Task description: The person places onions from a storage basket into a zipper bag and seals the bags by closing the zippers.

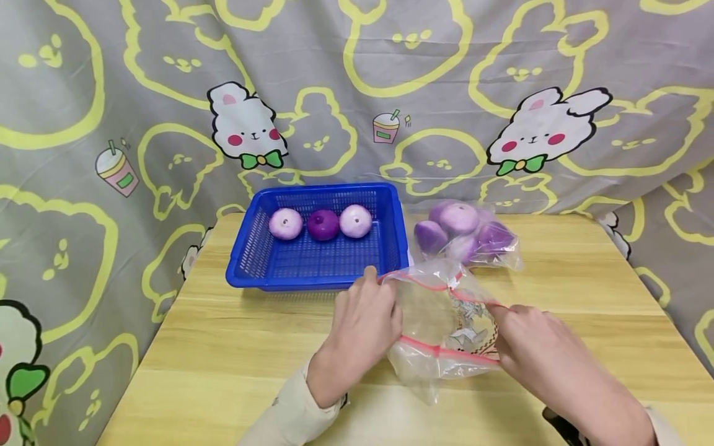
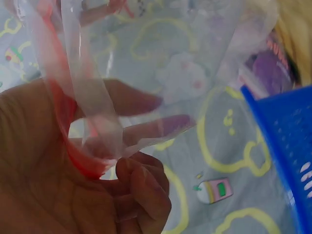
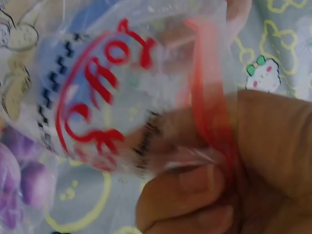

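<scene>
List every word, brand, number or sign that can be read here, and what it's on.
None reads with certainty.
Red lettering on the clear bag: large and stylised, too blurred to quote.
Black script on the same bag: small and too blurred to read.
Reddish marks near the purple items: too blurred to tell whether they are letters.
Curtain: drawings, no lettering visible.

Blurry black lettering on bag
</scene>
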{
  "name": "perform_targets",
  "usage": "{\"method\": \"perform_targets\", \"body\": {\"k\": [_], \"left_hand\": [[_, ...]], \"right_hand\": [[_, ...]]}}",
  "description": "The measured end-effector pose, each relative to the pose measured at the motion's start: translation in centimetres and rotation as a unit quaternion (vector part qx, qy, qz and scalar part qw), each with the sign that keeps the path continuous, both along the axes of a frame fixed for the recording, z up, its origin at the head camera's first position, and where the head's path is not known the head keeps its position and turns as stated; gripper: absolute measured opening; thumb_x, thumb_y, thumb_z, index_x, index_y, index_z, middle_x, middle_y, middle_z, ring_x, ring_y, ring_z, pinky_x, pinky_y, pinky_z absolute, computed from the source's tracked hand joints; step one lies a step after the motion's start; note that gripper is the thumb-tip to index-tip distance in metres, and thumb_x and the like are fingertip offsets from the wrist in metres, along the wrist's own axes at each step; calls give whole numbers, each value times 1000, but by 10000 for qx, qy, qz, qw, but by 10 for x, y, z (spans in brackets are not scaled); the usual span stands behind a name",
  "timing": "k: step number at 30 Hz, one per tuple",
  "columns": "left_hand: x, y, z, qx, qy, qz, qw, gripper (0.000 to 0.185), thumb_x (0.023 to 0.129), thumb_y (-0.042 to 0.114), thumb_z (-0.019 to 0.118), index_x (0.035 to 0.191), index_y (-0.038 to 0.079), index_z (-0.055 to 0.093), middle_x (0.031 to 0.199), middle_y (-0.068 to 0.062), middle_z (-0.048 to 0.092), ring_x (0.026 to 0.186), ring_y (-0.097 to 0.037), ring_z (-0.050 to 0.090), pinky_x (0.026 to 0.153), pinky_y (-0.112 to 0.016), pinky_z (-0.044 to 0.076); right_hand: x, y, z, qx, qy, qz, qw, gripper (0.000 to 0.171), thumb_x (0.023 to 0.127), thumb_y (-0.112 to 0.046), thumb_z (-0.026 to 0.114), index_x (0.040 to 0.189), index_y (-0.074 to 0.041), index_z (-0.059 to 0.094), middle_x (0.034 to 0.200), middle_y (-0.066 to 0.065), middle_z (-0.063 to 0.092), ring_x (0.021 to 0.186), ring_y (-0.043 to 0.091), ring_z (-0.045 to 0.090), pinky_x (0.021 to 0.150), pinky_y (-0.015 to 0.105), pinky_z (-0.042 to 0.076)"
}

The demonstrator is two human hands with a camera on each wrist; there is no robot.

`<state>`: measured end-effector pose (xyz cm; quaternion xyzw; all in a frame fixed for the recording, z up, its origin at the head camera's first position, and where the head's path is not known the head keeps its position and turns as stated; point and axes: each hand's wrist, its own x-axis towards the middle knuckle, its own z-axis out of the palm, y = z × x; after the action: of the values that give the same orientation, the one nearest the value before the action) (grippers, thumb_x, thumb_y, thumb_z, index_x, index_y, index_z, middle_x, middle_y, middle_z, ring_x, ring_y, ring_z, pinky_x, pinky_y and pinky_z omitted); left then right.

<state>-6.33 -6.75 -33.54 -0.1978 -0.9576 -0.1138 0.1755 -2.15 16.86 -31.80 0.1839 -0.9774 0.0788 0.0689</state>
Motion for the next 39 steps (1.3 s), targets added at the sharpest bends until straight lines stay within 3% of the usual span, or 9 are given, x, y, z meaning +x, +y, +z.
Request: {"method": "perform_targets", "body": {"k": [4,7,10,13,17,21,30,34,39], "left_hand": [[3,-5,8,73,-342,-10,9994,18,77,15,66,61,15,56,75,-6,52,58,-24,55,38,-36,39],[3,-7,12,29,-623,-172,9979,16,77,17,67,64,15,58,77,-5,51,58,-21,50,38,-31,36],[2,-9,14,80,-770,-474,9959,10,78,18,69,70,14,63,80,-3,51,59,-19,48,40,-28,36],[-2,-13,17,201,-904,-954,9911,11,84,24,70,84,13,69,83,-1,55,66,-18,53,48,-30,45],[-9,-26,22,392,-1539,-1729,9720,30,95,41,64,112,17,73,102,3,65,84,-13,60,69,-31,53],[-16,-38,23,635,-1959,-2206,9534,43,98,50,57,125,19,70,115,5,66,86,-4,59,75,-24,50],[-16,-35,25,1425,-381,-3311,9320,23,93,38,70,92,16,67,147,-8,46,135,-20,44,107,-38,43],[-11,-36,27,1381,-464,-3324,9318,32,85,46,76,92,17,65,146,-6,49,131,-17,48,104,-33,45],[-10,-39,30,1195,-740,-2981,9441,44,76,55,81,90,19,60,145,0,51,128,-13,50,97,-30,48]], "right_hand": [[1,10,12,285,4,66,9996,41,69,-4,72,109,-11,67,73,0,52,58,17,45,48,34,38],[2,17,23,414,127,264,9987,54,65,-11,78,118,-14,69,109,12,58,83,30,54,60,44,47],[2,24,30,298,230,608,9974,66,64,-16,82,128,-19,68,148,16,40,111,39,50,72,52,50],[-1,32,32,-236,231,1040,9940,66,67,-14,83,130,-22,66,146,12,42,100,24,57,65,38,52],[-12,42,26,-1210,60,1615,9794,60,73,-6,79,127,-27,67,136,2,51,82,3,54,59,20,45],[-23,49,18,-1841,-85,1827,9657,57,78,-3,79,126,-31,66,138,-7,53,95,3,58,68,16,46],[-33,62,24,-3081,-793,1585,9347,55,88,-2,73,138,-23,59,133,-5,63,114,8,60,88,12,44],[-38,67,30,-3015,-1382,1846,9252,83,79,-7,82,150,-23,43,145,-2,53,126,11,53,96,13,41],[-39,62,37,-2629,-1313,1356,9462,99,69,-23,92,151,-34,37,145,-6,50,123,6,50,94,10,35]]}}
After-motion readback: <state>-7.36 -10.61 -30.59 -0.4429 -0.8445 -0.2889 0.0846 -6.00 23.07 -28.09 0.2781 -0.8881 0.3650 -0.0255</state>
